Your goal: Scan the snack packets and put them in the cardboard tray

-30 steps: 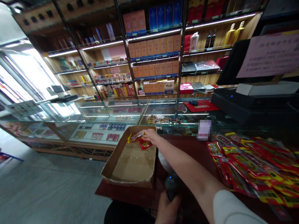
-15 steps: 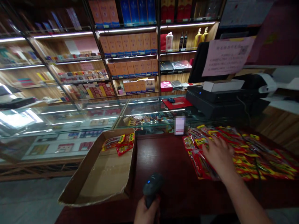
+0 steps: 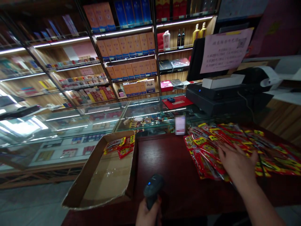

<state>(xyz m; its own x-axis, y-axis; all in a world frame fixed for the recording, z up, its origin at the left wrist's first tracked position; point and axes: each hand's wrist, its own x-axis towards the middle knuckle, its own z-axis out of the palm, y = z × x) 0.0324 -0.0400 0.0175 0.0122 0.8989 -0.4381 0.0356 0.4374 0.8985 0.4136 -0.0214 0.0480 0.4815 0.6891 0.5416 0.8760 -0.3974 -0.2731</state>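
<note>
At the bottom middle, my left hand (image 3: 148,212) is closed around the handle of a dark barcode scanner (image 3: 154,185) with a small blue light. On the right, my right hand (image 3: 236,158) lies with fingers spread over a heap of red and yellow snack packets (image 3: 207,157). Its fingertips touch the packets; none is lifted. To the left stands a shallow open cardboard box (image 3: 105,179), with several similar snack packets (image 3: 125,147) at its far end.
The dark red wooden table (image 3: 160,157) meets a glass display counter (image 3: 145,110). A black cash register (image 3: 216,97) and a monitor with a pink paper sign (image 3: 225,51) stand behind the packets. A mouse (image 3: 171,99) lies on a red mat. Stocked shelves line the back wall.
My right hand has moved to the right across the heap of packets, its fingers still spread. The left hand keeps hold of the scanner in about the same place.
</note>
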